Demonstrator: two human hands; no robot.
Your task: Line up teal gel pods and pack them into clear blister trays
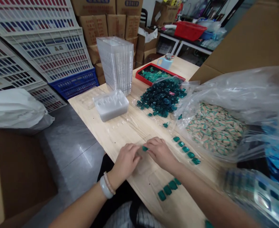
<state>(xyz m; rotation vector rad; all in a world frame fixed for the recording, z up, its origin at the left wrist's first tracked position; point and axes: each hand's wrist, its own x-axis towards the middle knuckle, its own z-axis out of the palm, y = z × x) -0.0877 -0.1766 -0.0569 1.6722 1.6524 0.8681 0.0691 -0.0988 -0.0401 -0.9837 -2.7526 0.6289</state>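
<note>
Between the thumb and fingers of my right hand [160,152] is a small dark green faceted piece [144,148]. My left hand [127,160] is closed just to its left, fingers curled at the edge of a clear plastic tray [141,166]. The tray is see-through and its outline is faint. To the right, a row of green pieces [186,149] lies on the table. Nearer my body, another clear tray holds several green pieces [167,190], partly hidden by my right forearm. Ahead of my hands is a heap of dark green pieces [163,96].
Stacked clear trays [115,66] stand behind a shorter tray stack [112,107]. A red tray [141,77] and light blue mug [167,61] are at the back. At right, a plastic bag holds many small packets [216,128]; filled clear packs [260,193] sit nearer.
</note>
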